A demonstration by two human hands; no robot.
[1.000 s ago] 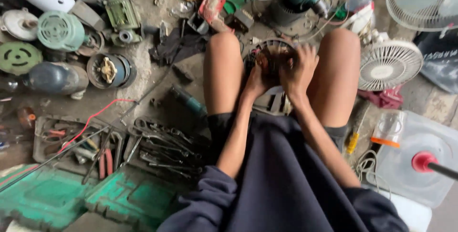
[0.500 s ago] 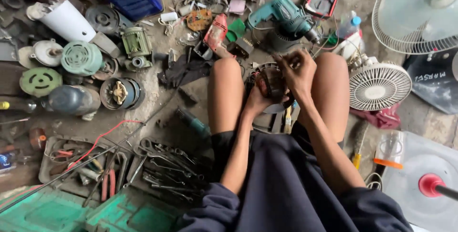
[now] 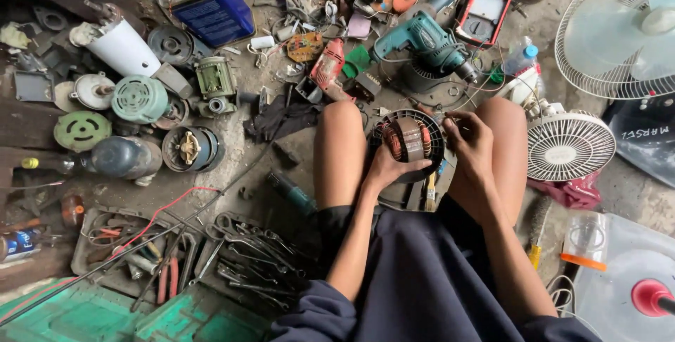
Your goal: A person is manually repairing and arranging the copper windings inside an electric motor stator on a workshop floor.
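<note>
While the left hand [image 3: 389, 170] cups the round fan motor [image 3: 409, 142] from below at about 7 o'clock, fingers closed on its rim, the right hand [image 3: 470, 146] grips the motor's edge at 3 o'clock. It sits between the bare knees, with a teal drill [image 3: 422, 40] at 12 o'clock, a small white fan guard [image 3: 568, 146] at 3 o'clock and a tray of wrenches [image 3: 246, 257] at 8 o'clock.

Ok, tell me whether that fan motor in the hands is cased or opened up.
Opened up: the fan motor, held between left hand and right hand, shows bare copper windings.
</note>
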